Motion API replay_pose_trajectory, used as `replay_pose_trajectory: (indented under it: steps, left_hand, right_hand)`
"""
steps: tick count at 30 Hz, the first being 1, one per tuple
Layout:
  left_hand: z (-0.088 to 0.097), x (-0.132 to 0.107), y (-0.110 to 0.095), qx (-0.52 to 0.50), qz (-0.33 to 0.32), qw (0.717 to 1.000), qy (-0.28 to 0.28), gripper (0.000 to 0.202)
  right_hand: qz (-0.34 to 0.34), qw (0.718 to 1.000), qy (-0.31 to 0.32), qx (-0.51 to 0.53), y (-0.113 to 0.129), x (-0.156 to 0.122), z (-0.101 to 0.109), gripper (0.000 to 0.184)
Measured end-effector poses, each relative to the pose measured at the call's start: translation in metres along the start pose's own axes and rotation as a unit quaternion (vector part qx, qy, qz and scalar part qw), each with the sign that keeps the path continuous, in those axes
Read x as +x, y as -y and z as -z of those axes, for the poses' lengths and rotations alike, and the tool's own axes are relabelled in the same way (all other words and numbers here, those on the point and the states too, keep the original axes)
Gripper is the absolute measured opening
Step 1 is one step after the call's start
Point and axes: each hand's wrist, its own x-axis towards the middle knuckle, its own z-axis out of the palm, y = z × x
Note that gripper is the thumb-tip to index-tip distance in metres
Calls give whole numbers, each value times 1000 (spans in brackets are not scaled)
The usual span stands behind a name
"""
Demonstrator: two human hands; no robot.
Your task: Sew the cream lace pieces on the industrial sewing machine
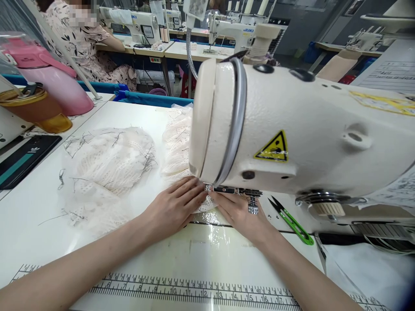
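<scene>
Head view: left hand (171, 205), laid flat, and right hand (243, 216), grip unclear, steady lace fabric (177, 149) under the sewing machine (292, 129) mid-frame, seemingly for stitching, the next move likely needing even guidance

- A garment sewing workshop: a sewing machine (308, 138) stands over the near table (162, 257).
- Behind it, more machines (248, 41) (two read JUKI) stand on other tables (181, 49).
- A co-worker (78, 47) in patterned clothes is at one.
- Thread cones (248, 7), lace fabric (177, 144) and green thread snips (295, 224) fit the trade.
- A ruler scale (194, 293) marks the tabletop.
</scene>
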Motion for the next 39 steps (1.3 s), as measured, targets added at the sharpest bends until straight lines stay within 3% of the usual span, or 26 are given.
replay_pose_trajectory:
  steps: [4,12,16,23,39]
  left_hand:
    - [3,0,-1,-7,-28,999,-15,30]
    - [8,2,2,-3,-11,1000,-6,28]
    - [10,2,1,0,8,1000,6,27]
    - [13,5,1,-54,16,998,-31,25]
    - [12,3,3,-39,24,999,12,29]
  right_hand:
    - [42,994,23,-98,2,-2,3,31]
    - [96,991,60,-74,8,1,-5,31]
    - [86,995,45,-38,13,2,-6,26]
    - [74,997,33,9,16,6,-6,23]
    - [75,997,19,29,13,3,-8,20]
